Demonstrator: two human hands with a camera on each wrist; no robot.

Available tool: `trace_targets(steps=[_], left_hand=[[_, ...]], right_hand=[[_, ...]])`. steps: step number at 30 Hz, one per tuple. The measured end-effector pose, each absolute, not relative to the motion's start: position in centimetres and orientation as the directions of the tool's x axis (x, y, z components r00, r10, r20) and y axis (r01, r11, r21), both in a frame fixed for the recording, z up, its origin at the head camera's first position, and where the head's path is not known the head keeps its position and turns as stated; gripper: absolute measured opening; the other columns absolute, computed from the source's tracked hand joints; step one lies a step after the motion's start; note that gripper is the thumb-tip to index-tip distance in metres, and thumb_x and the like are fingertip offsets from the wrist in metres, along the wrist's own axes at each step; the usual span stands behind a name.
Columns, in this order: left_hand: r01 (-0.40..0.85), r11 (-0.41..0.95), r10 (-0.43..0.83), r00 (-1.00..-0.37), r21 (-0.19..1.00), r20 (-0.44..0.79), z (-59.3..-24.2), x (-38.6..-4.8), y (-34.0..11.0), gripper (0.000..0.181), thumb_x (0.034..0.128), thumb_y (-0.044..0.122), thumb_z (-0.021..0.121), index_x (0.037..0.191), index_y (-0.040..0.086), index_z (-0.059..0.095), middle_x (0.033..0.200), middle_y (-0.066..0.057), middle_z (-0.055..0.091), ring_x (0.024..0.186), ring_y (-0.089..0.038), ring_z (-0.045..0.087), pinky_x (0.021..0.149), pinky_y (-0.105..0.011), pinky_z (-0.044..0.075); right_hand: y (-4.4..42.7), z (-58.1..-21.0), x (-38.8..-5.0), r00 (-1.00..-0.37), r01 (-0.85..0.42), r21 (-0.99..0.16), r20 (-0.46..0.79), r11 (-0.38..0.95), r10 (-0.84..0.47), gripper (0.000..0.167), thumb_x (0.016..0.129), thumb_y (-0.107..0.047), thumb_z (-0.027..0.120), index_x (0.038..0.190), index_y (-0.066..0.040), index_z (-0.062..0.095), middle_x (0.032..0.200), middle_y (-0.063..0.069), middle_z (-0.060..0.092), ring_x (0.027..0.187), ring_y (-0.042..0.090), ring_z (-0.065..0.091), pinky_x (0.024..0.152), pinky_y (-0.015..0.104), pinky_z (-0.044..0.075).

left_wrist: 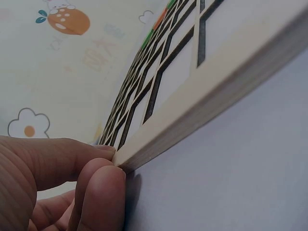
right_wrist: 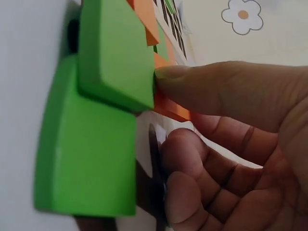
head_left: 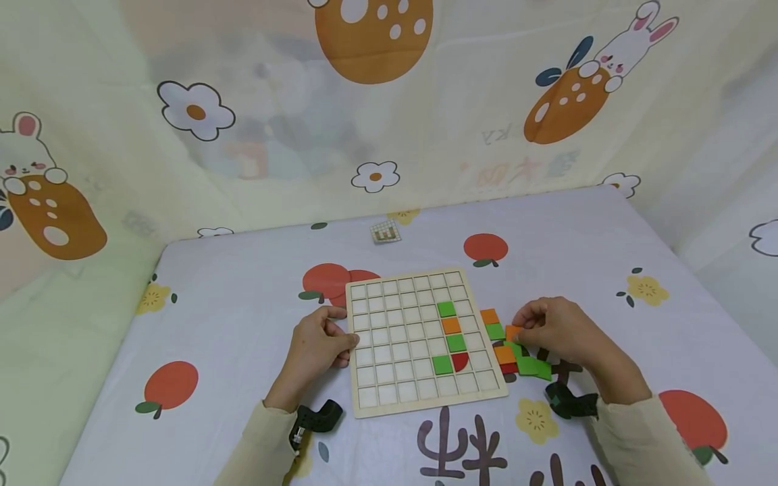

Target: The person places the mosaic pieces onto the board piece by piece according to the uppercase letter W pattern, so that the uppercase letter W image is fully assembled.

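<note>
A wooden grid board (head_left: 398,409) lies on the table, holding several green squares (head_left: 446,309), an orange square (head_left: 451,326) and a red rounded piece (head_left: 460,362). My left hand (head_left: 313,344) pinches the board's left edge; in the left wrist view, the thumb and fingers of that hand (left_wrist: 72,178) meet at the frame (left_wrist: 192,103). Beside the board's right edge, my right hand (head_left: 562,331) pinches an orange piece (head_left: 512,333) among loose pieces. In the right wrist view, my right hand (right_wrist: 240,130) has its thumb on the orange piece (right_wrist: 168,107), behind green pieces (right_wrist: 96,159).
Loose orange (head_left: 489,316), green (head_left: 535,367) and red (head_left: 509,368) pieces lie right of the board, some overlapping. A small patterned packet (head_left: 385,232) is behind the board. Printed cloth hangs at the back, and black straps (head_left: 319,416) are at both wrists.
</note>
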State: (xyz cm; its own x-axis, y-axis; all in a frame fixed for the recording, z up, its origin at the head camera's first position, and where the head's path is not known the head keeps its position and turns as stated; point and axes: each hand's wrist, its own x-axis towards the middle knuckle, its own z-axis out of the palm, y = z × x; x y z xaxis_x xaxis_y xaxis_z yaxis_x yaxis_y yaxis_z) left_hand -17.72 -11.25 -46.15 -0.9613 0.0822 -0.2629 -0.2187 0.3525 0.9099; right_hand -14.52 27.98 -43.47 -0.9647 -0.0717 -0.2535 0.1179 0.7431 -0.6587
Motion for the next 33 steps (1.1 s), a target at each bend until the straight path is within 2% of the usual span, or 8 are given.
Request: trace_targets(steps=[5, 8, 14, 19, 26, 33], left_hand=[[-0.211, 0.356, 0.083, -0.963, 0.911, -0.255, -46.1, -17.7, -11.3, 0.044, 0.0868, 0.001, 0.08, 0.127, 0.003, 0.064, 0.078, -0.009, 0.062, 0.054, -0.013, 0.063, 0.052, -0.025, 0.057], [-0.215, 0.354, 0.081, -0.963, 0.91, -0.258, -46.0, -17.6, -11.4, 0.044, 0.0869, 0.001, 0.08, 0.127, 0.003, 0.064, 0.078, -0.01, 0.061, 0.054, -0.013, 0.063, 0.052, -0.025, 0.057], [-0.223, 0.353, 0.074, -0.962, 0.909, -0.264, -46.0, -17.7, -11.5, 0.043, 0.0869, 0.001, 0.08, 0.127, 0.003, 0.064, 0.078, -0.01, 0.061, 0.054, -0.013, 0.063, 0.052, -0.025, 0.057], [-0.232, 0.35, 0.069, -0.96, 0.908, -0.272, -46.0, -17.7, -11.4, 0.043, 0.0871, 0.001, 0.08, 0.127, 0.003, 0.064, 0.079, -0.01, 0.061, 0.053, -0.013, 0.064, 0.052, -0.026, 0.058], [-0.238, 0.351, 0.073, -0.957, 0.905, -0.28, -45.9, -17.7, -11.2, 0.044, 0.0869, 0.001, 0.08, 0.128, 0.003, 0.063, 0.079, -0.01, 0.063, 0.053, -0.013, 0.063, 0.052, -0.025, 0.057], [-0.241, 0.357, 0.069, -0.957, 0.902, -0.283, -45.8, -17.7, -11.2, 0.045, 0.0869, 0.003, 0.081, 0.128, 0.004, 0.063, 0.08, -0.01, 0.064, 0.052, -0.014, 0.062, 0.052, -0.025, 0.057]], right_hand=[[27.8, -43.6, -14.4, -0.97, 0.106, -0.682, -0.229, 0.724, -0.075, 0.01, 0.09, -0.015, 0.08, 0.095, -0.008, 0.073, 0.084, 0.003, 0.067, 0.078, 0.022, 0.06, 0.061, 0.029, 0.052], [27.9, -43.7, -14.5, -0.976, 0.096, -0.707, -0.205, 0.701, -0.073, 0.011, 0.093, -0.014, 0.078, 0.1, -0.008, 0.074, 0.085, 0.003, 0.068, 0.079, 0.022, 0.06, 0.061, 0.028, 0.052], [27.8, -44.0, -14.8, -0.977, 0.137, -0.778, -0.208, 0.613, -0.045, 0.02, 0.099, -0.012, 0.071, 0.117, -0.003, 0.072, 0.095, 0.009, 0.07, 0.079, 0.022, 0.066, 0.066, 0.027, 0.059], [27.3, -44.0, -15.1, -0.974, 0.175, -0.83, -0.224, 0.53, -0.03, 0.028, 0.099, -0.014, 0.072, 0.123, 0.0, 0.07, 0.1, 0.013, 0.074, 0.078, 0.024, 0.071, 0.069, 0.029, 0.062], [26.9, -44.1, -15.4, -0.974, 0.146, -0.767, -0.222, 0.625, -0.046, 0.037, 0.091, -0.011, 0.075, 0.128, -0.003, 0.07, 0.098, 0.01, 0.068, 0.084, 0.025, 0.061, 0.067, 0.03, 0.055], [26.3, -43.8, -15.5, -0.987, 0.057, -0.653, -0.152, 0.755, -0.057, 0.032, 0.089, -0.009, 0.075, 0.12, -0.001, 0.074, 0.093, 0.006, 0.067, 0.087, 0.023, 0.058, 0.067, 0.029, 0.053]])
